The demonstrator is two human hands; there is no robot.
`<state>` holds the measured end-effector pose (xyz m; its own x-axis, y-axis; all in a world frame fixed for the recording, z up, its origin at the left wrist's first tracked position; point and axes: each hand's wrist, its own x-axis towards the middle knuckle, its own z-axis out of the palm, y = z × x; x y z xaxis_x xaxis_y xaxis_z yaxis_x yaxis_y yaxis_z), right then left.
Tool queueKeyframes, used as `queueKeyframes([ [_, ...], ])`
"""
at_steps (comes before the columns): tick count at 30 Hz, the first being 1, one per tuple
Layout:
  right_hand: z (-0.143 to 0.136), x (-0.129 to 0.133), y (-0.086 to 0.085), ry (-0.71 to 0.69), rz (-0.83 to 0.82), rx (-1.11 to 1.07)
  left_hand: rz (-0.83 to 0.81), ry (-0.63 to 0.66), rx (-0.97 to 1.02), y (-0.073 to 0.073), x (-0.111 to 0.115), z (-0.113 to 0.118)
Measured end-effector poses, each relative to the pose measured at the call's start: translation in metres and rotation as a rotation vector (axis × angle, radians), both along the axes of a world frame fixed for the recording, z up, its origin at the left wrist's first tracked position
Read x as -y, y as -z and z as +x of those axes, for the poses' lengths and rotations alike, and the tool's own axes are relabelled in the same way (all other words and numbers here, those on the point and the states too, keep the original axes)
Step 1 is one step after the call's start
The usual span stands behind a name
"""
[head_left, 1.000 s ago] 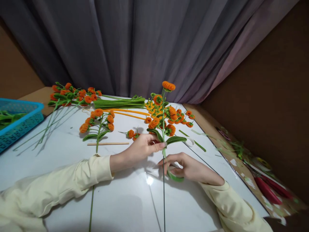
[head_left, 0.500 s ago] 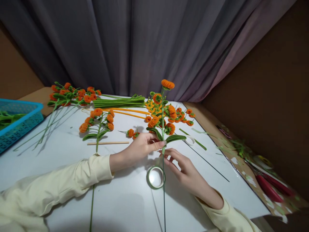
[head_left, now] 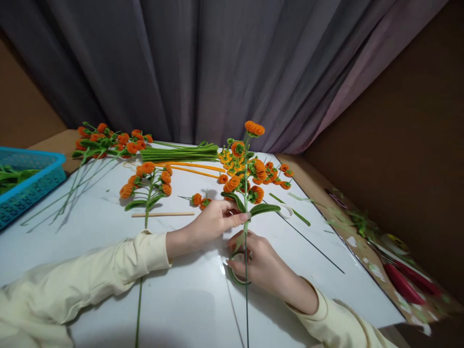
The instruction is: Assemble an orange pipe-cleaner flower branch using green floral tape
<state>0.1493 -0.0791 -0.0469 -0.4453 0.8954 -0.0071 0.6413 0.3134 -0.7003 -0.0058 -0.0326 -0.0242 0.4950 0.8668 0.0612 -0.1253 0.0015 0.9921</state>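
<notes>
Basket (head_left: 39, 195) cut off; tape roll (head_left: 234, 278) partly hidden; red-handled tool (head_left: 401, 285) blurred, perhaps pliers.

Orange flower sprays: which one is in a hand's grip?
The upright spray, its stem pinched in the left hand. The spray by the wooden stick and those near the blue basket are in neither hand.

Orange blooms (head_left: 259, 169), green leaves (head_left: 266, 209), green tape roll (head_left: 235, 279); pale-yellow sleeves (head_left: 108, 275), blue basket (head_left: 43, 191).

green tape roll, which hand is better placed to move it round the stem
Probably the right hand: it is at the tape roll, while the left hand pinches the flower stem higher up.
</notes>
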Motion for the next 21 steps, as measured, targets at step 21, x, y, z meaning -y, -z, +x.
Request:
queueKeyframes([
  [21, 0.065, -0.018, -0.026, -0.374, -0.574, -0.36, -0.051, 0.001, 0.026, 0.003, 0.0, -0.001],
])
